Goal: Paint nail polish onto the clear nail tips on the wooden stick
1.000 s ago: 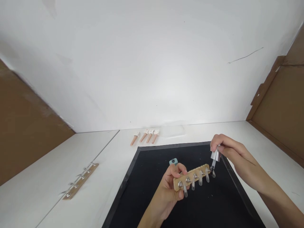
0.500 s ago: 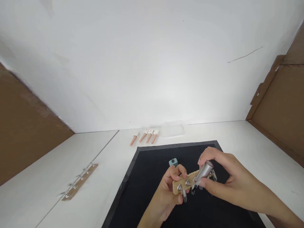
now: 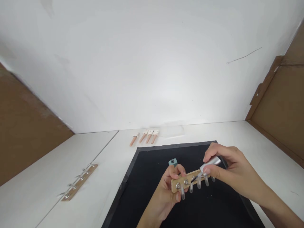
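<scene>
My left hand [image 3: 163, 191] grips a pale wooden strip [image 3: 175, 183] at its left end, thumb below and fingers behind. Metal knobs on the strip carry several clear false nail tips [image 3: 199, 183], which point downward. Between thumb and fingers, my right hand [image 3: 234, 171] pinches a nail polish brush [image 3: 211, 162] by its silver cap. The cap lies tilted, and the dark bristles reach toward a nail tip [image 3: 191, 187] near the strip's middle; whether they touch it I cannot tell. Just behind my left fingers stands a teal bottle [image 3: 173, 162] with a dark round opening, partly hidden.
Under my hands lies a black mat [image 3: 147, 183] on a white table [image 3: 104, 177]. Another strip with clear nail tips [image 3: 79, 183] rests at the left. Several pink-handled pieces with white tops [image 3: 149, 136] and a clear tray [image 3: 173, 131] lie near the back wall.
My right hand has tipped the brush cap from steep to nearly level and shifted slightly right and up. The strip has turned a little, showing more nail tips.
</scene>
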A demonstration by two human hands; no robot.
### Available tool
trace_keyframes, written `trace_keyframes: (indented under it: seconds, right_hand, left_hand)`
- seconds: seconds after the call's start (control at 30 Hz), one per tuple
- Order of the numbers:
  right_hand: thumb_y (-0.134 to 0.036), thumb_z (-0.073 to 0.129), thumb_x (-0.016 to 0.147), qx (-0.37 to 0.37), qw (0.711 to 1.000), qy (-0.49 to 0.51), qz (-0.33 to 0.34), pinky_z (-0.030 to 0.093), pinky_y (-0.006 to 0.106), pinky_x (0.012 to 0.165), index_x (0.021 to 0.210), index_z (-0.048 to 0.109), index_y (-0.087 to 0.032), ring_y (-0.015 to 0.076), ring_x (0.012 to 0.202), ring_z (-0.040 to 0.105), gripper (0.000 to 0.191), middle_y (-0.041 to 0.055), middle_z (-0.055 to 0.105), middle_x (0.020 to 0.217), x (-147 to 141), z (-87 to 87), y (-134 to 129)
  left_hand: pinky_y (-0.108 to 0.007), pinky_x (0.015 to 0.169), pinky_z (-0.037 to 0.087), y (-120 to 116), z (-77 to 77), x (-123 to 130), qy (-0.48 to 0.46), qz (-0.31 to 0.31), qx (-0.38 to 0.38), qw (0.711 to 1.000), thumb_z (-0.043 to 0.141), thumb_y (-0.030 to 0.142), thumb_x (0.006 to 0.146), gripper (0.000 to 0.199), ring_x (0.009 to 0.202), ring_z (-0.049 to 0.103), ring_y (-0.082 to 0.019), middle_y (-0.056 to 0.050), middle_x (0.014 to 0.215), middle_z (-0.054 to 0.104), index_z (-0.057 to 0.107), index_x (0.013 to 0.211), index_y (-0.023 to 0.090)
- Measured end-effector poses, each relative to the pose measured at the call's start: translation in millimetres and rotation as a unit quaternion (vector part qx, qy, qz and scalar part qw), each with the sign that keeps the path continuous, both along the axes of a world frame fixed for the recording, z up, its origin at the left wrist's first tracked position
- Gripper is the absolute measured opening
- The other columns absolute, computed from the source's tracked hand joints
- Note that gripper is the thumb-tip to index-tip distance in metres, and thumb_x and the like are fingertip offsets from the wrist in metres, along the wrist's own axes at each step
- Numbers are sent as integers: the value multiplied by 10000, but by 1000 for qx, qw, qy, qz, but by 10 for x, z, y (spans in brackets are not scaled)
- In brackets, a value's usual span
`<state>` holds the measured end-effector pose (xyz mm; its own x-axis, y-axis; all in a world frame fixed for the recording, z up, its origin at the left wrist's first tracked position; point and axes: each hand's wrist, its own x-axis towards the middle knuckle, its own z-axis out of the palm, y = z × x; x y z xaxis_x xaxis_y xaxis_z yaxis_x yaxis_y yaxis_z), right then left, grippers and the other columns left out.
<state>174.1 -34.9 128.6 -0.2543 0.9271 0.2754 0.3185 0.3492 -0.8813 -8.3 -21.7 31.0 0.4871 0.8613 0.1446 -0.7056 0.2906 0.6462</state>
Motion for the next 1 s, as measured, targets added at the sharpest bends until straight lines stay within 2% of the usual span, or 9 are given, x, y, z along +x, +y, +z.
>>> trace_keyframes:
  seconds: [0.2, 0.3, 0.43, 0.57, 0.73, 0.87, 1.0]
  right_hand:
    - [-300, 626, 796, -6, 1000, 11, -1, 344, 225, 419, 592, 521, -193, 92, 467, 426, 253, -44, 450, 554, -25, 19, -2]
    - [-301, 623, 801, -18, 1000, 23, 8, 331, 232, 422, 579, 515, -195, 94, 469, 421, 269, -45, 437, 552, -26, 24, 3]
    - [-243, 637, 786, -42, 997, 46, 49, 368, 229, 465, 620, 551, -197, 100, 517, 434, 193, -45, 437, 589, -18, 40, 18]
    - [-189, 644, 766, -63, 994, 39, 84, 410, 243, 530, 742, 608, -210, 118, 598, 485, 48, -25, 512, 680, -3, 77, 22]
    - [-148, 595, 791, -91, 989, 0, 117, 434, 248, 576, 881, 647, -251, 138, 697, 533, 146, -9, 569, 776, 30, 114, 7]
    - [-225, 634, 794, -84, 990, -16, 109, 439, 237, 566, 861, 666, -240, 128, 668, 521, 76, -10, 553, 759, 30, 99, 16]
    - [-234, 636, 794, -59, 993, -22, 102, 412, 233, 542, 813, 672, -220, 122, 636, 504, 44, -18, 533, 711, 11, 69, 32]
  left_hand:
    - [-171, 568, 419, -3, -7, -6, 5, 2, 2, 1000, 831, 160, 477, 295, 595, 582, -51, 66, 807, 614, 662, 687, 279]
    - [-170, 564, 412, -6, -7, -12, 8, 0, 0, 1000, 830, 164, 481, 294, 592, 579, -51, 66, 806, 612, 657, 690, 277]
    - [-164, 561, 401, -7, 5, -1, 9, -3, -2, 1000, 828, 170, 489, 296, 588, 576, -44, 66, 809, 610, 656, 705, 277]
    - [-163, 556, 397, -2, 30, 27, 11, -6, -8, 1000, 827, 174, 494, 293, 584, 579, -42, 65, 817, 609, 657, 710, 276]
    - [-165, 559, 396, 5, 76, 48, 17, -4, -20, 1000, 829, 173, 489, 290, 573, 577, -41, 65, 785, 597, 656, 703, 265]
    - [-172, 552, 399, 5, 90, 60, 21, 5, -35, 999, 834, 168, 475, 297, 577, 572, -49, 56, 797, 604, 645, 688, 251]
    - [-182, 559, 399, 8, 80, 73, 22, 7, -32, 999, 835, 177, 474, 301, 563, 554, -46, 59, 794, 598, 635, 687, 249]
